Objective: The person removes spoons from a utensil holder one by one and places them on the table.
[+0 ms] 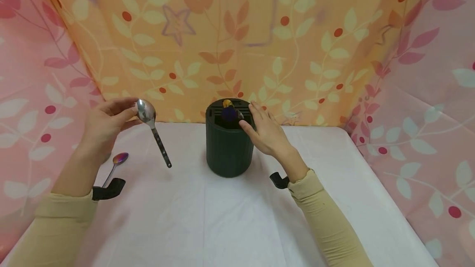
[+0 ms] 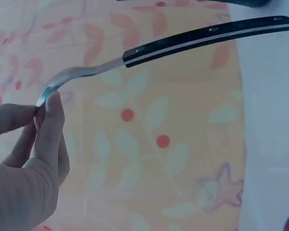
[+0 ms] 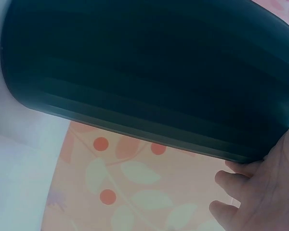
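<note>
My left hand (image 1: 105,125) pinches the rim of a spoon's bowl between thumb and fingers. The spoon (image 1: 161,145) is silver with a dark riveted handle, which slants down to the right above the table; the left wrist view shows the spoon (image 2: 207,41) side-on. Mid-table stands a dark green utensil holder (image 1: 229,155) with a slotted top. Inside it, a purple rounded utensil head (image 1: 229,113) and a gold one (image 1: 227,103) show; their lower parts are hidden. My right hand (image 1: 268,133) rests with extended fingers against the holder's right rim.
An iridescent spoon (image 1: 120,158) lies on the white tablecloth (image 1: 178,226) at the left, partly behind the left wrist strap mount (image 1: 108,189). Another shiny edge peeks out by that wrist. Patterned orange cloth (image 1: 230,36) hangs behind, with pink cloth at both sides.
</note>
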Demonstrator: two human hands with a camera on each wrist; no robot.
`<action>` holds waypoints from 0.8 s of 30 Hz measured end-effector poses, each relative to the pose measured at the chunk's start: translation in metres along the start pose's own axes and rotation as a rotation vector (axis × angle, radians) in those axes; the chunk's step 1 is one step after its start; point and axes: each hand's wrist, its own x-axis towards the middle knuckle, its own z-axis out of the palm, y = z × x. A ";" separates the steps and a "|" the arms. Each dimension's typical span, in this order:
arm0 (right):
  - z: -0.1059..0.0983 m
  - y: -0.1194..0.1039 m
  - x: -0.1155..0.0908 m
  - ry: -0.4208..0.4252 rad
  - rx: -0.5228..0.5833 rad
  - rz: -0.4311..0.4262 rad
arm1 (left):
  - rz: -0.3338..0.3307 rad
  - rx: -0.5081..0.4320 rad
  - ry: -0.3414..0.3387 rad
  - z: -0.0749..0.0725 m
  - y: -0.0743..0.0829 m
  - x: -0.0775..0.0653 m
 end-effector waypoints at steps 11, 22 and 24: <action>-0.002 0.000 -0.004 -0.006 0.008 -0.005 | -0.188 0.203 -0.221 -0.038 -0.020 0.012; -0.001 0.000 -0.006 -0.001 0.007 -0.013 | -0.393 0.493 -0.383 -0.078 -0.047 0.025; -0.001 0.001 -0.006 0.003 0.004 -0.015 | -0.423 0.492 -0.382 -0.084 -0.052 0.025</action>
